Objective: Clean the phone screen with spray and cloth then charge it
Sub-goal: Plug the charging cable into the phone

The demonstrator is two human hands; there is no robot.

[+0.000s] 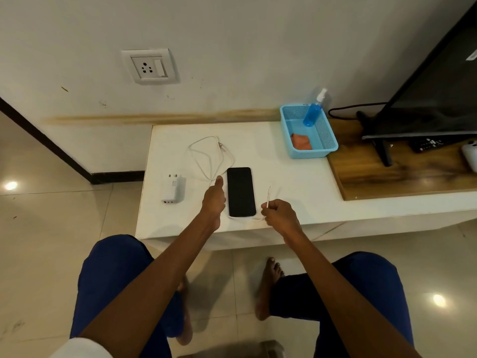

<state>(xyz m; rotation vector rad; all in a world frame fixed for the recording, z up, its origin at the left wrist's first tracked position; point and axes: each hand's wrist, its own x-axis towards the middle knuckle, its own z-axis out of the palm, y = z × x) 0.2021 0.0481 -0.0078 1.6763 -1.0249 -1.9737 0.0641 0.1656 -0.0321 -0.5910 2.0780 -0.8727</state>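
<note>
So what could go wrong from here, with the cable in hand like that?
The cable loops under the phone's near end, and the phone lies close to the table edge; a tug by the right hand might drag it off. The left hand is beside the phone, seemingly steadying it only lightly. The charger is unplugged and the socket is up on the wall, so the cable may end up stretched.

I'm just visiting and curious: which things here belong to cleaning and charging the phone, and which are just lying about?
Part of the job:
phone
white cable, its end pinched in the right hand
charger plug
wall socket
spray bottle and orange cloth in the blue basket

Just lying about:
television
remote control
white object at the right edge
</note>
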